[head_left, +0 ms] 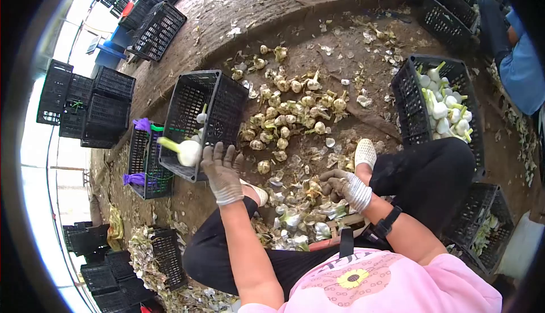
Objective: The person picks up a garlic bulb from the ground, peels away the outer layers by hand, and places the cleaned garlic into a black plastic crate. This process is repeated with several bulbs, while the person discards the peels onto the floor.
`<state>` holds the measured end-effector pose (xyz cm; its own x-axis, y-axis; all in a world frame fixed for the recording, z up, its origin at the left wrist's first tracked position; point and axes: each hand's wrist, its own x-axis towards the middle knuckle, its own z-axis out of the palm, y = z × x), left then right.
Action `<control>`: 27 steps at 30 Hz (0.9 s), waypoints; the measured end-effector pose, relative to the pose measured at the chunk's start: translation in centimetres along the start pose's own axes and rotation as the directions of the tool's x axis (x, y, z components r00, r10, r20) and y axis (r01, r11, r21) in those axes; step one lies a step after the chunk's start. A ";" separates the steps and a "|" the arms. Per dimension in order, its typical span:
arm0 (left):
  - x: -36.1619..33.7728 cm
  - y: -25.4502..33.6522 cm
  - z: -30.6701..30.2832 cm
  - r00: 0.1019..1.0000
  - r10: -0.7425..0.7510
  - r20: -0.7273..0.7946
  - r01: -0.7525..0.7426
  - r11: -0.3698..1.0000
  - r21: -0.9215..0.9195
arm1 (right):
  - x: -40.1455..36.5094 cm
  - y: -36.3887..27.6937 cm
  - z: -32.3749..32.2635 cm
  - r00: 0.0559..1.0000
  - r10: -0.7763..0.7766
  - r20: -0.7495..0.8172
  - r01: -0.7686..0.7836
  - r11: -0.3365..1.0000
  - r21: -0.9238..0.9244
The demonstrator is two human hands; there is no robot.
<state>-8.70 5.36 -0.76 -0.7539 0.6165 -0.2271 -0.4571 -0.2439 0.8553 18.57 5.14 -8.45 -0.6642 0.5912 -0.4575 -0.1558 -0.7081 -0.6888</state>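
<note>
My left hand (222,175), in a soiled grey-and-white glove, has its fingers spread at the near side of a black plastic crate (214,94). Just left of its fingertips is a white peeled garlic bulb (189,153) with a blurred green stem, apart from the fingers and over the crate's near edge. A few more white bulbs (201,118) lie inside that crate. My right hand (344,187), gloved likewise, is curled closed above a litter of garlic skins (292,217); whatever it holds is hidden. Ahead of both hands lies a pile of unpeeled garlic bulbs (284,111) on the ground.
At right stands a black crate (410,100) full of white garlic bulbs. Another crate (493,228) with green scraps is beside my leg. A person in a blue top (519,80) sits at far right. Stacked black crates (85,100) and a crate with purple ties (136,160) are left.
</note>
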 end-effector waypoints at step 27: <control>-6.7 -13.6 1.6 0.733 -0.116 0.670 -0.613 0.313 0.725 | 3.1 0.7 -1.4 0.925 -0.138 -0.355 0.150 0.989 0.005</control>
<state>3.30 5.76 -10.12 -0.1838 0.9819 0.0464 0.6611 0.0885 0.7451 17.44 7.04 -11.09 -0.3331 0.7815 -0.5276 -0.2569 -0.6136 -0.7467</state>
